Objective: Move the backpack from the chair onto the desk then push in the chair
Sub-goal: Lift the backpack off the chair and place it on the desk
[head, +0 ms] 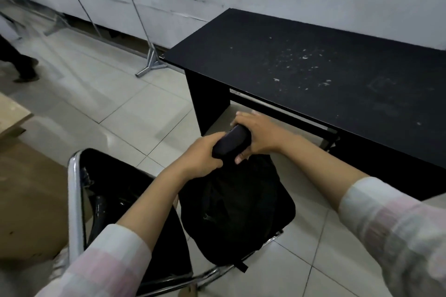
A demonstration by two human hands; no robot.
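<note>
A black backpack hangs over the seat of a chrome-framed black chair, low in the middle of the view. Its padded top handle sticks up toward the desk. My left hand grips the near end of that handle. My right hand is closed over the far end. The black desk stands to the upper right, just beyond the backpack, its top scuffed with pale marks.
A metal stand foot sits on the tiled floor by the desk's left corner. A person's legs are at the far left. Brown cardboard lies left of the chair. A grey wall runs behind the desk.
</note>
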